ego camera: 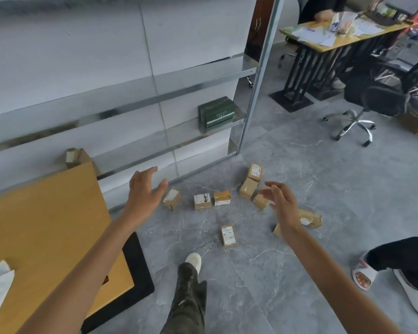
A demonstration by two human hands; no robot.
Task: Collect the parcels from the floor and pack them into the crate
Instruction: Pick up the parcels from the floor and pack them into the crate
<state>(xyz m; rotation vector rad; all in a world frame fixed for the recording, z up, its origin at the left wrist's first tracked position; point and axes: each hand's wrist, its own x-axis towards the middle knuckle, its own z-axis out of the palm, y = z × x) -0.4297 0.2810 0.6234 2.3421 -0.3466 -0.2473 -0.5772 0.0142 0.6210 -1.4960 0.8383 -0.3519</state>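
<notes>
Several small brown cardboard parcels lie scattered on the grey tiled floor [299, 261]. One parcel [171, 199] sits just right of my left hand [144, 189], which is held out above the floor with fingers spread and empty. More parcels [202, 201] [222, 197] lie in the middle, and a labelled parcel [228, 235] lies nearer my foot. My right hand [281, 203] hovers with relaxed fingers, empty, in front of a parcel [260, 201] and partly hides another parcel [310, 217]. No crate shows in this view.
A wooden table [41, 227] with a black base stands at the left, a white bag on it. A frosted glass partition [106, 92] rises behind the parcels, with a green box [216, 112] behind it. Another person's slippered feet [396, 285] stand right; a desk and office chair [362, 102] stand beyond.
</notes>
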